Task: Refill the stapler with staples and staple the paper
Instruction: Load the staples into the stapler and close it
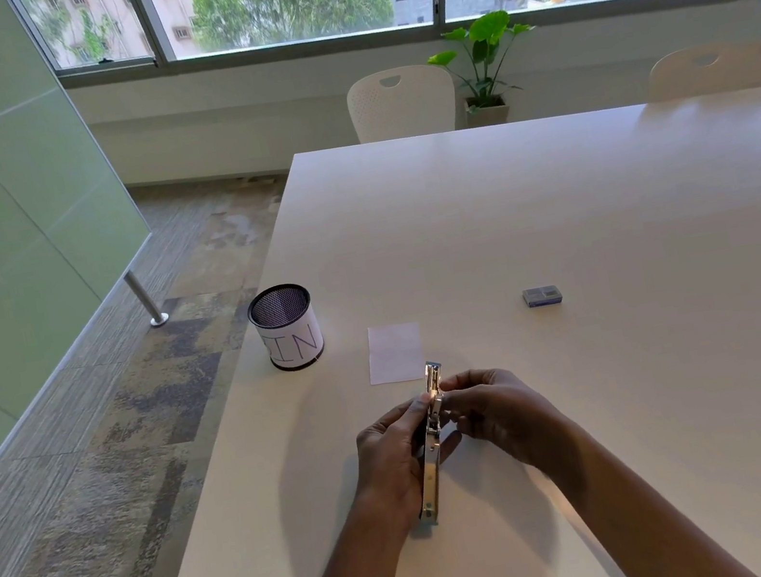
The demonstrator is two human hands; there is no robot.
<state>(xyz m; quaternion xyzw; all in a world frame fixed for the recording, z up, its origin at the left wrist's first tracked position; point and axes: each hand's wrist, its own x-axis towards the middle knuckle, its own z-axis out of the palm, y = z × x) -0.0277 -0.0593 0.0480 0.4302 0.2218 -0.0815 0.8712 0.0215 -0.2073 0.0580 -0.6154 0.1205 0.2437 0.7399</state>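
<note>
A metal stapler is held above the near part of the white table, its long body pointing away from me. My left hand grips its side. The fingertips of my right hand pinch at its upper middle part; whether they hold staples is too small to tell. A small pale paper lies flat just beyond the stapler's far tip. A little blue-grey staple box rests further right on the table.
A black mesh cup with a white label stands near the table's left edge. Two white chairs and a potted plant sit beyond the far edge. Carpet floor and a green glass partition lie to the left.
</note>
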